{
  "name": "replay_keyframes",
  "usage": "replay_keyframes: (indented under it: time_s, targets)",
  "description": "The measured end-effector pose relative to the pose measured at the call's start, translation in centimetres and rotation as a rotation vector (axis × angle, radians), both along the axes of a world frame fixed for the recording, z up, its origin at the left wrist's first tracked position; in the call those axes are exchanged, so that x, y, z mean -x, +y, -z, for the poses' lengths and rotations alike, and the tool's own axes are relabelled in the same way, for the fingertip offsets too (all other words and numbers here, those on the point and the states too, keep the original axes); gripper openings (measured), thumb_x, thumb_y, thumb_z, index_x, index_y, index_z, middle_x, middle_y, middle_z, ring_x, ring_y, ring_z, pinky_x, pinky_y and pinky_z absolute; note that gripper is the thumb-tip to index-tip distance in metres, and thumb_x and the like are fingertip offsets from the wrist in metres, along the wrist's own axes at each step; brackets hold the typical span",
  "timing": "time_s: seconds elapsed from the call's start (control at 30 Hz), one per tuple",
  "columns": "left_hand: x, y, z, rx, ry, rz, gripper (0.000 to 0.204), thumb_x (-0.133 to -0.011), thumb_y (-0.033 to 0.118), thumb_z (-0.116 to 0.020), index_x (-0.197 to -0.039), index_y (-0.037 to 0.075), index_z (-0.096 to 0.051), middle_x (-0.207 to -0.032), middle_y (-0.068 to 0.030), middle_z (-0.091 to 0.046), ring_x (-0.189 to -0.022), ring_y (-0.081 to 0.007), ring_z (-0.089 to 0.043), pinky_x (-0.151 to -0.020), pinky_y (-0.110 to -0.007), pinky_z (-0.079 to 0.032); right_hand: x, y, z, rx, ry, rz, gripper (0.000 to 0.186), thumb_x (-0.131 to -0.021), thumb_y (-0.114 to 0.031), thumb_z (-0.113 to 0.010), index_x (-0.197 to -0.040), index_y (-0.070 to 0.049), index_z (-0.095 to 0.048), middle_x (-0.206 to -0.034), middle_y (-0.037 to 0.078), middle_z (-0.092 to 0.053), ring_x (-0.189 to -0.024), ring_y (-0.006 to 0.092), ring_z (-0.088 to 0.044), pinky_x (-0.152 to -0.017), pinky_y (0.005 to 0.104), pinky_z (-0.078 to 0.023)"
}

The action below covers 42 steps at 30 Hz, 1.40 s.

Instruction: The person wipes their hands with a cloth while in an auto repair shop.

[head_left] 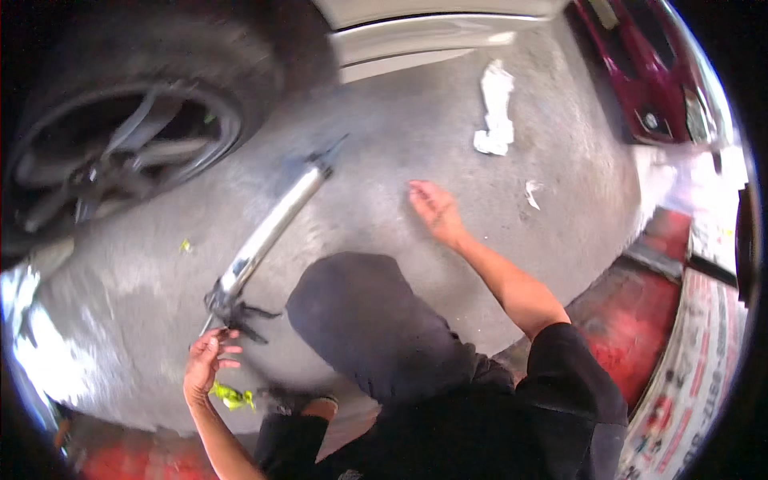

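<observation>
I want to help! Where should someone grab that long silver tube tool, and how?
Probably by the dark handle-like part at its near end, coming from the side of the left hand: it juts out, giving something to wrap around, while the silver tube looks smooth and round.

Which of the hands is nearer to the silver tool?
Left. The left hand is beside the silver tool, at its lower end; touching is unclear. The right hand is apart, right of its upper end.
</observation>
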<state>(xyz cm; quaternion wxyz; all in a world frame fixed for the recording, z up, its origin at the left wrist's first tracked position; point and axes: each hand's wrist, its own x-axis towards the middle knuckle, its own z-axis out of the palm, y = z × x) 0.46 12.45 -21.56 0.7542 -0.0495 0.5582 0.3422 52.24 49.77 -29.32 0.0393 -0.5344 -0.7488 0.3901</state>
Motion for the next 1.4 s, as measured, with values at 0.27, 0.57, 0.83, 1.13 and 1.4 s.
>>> replay_keyframes:
  time_s: [0.27, 0.57, 0.83, 1.13, 1.4]
  targets:
    - [5.9, 24.2, 3.5, -0.176, 0.413, 0.625, 0.048, -0.101, 0.028, -0.063, -0.14, 0.0, -0.054, -0.128, -0.0133, -0.066, -0.102, -0.0206, -0.067, -0.079, -0.033, -0.06, -12.0, 14.1, 17.4, -0.802, -0.287, 0.571, 0.06, -0.094, -0.026, -0.066, -0.147, -0.005, -0.046, -0.139, 0.026, -0.052, -0.125, 0.0479, -0.05, -0.103, 0.0514, -0.045]
    - [-4.9, 30.0, 11.3, -0.26, 0.49, 0.636, 0.046, -0.102, 0.028, -0.062, -0.137, 0.0, -0.055, -0.127, -0.0118, -0.067, -0.102, -0.0208, -0.067, -0.083, -0.035, -0.057, -24.9, 27.5, 20.3, -0.747, -0.793, 0.469, 0.051, -0.091, -0.025, -0.066, -0.138, -0.009, -0.056, -0.133, 0.021, -0.059, -0.125, 0.0431, -0.054, -0.1, 0.0517, -0.049]
    - [-17.4, 36.6, 10.9, -0.464, 0.242, 0.291, 0.064, -0.106, 0.043, -0.049, -0.143, -0.009, -0.045, -0.139, -0.0223, -0.059, -0.115, -0.0298, -0.066, -0.094, -0.041, -0.056, -15.5, 18.8, 13.7, -0.686, -0.188, 0.153, 0.006, -0.083, -0.008, -0.069, -0.087, -0.004, -0.07, -0.099, 0.015, -0.07, -0.096, 0.0371, -0.064, -0.083, 0.0469, -0.052]
    - [-26.6, 40.9, 15.9, -0.443, -0.301, -0.032, 0.076, -0.107, 0.059, -0.027, -0.146, -0.004, -0.042, -0.151, -0.0151, -0.049, -0.141, -0.0231, -0.041, -0.111, -0.037, -0.033, 3.9, 7.7, 6.7, -0.394, 0.49, 0.012, 0.031, -0.087, -0.008, -0.072, -0.116, -0.002, -0.062, -0.138, 0.017, -0.058, -0.135, 0.0372, -0.052, -0.11, 0.0447, -0.043]
    - [-29.4, 37.5, 16.0, -0.497, -0.111, -0.193, 0.057, -0.107, 0.053, -0.042, -0.132, 0.003, -0.052, -0.134, -0.0069, -0.054, -0.128, -0.0208, -0.049, -0.111, -0.039, -0.035, 9.3, 6.8, 12.2, -0.064, 0.712, 0.22, 0.026, -0.09, -0.02, -0.071, -0.109, -0.001, -0.069, -0.106, 0.016, -0.071, -0.101, 0.0315, -0.068, -0.088, 0.0384, -0.051]
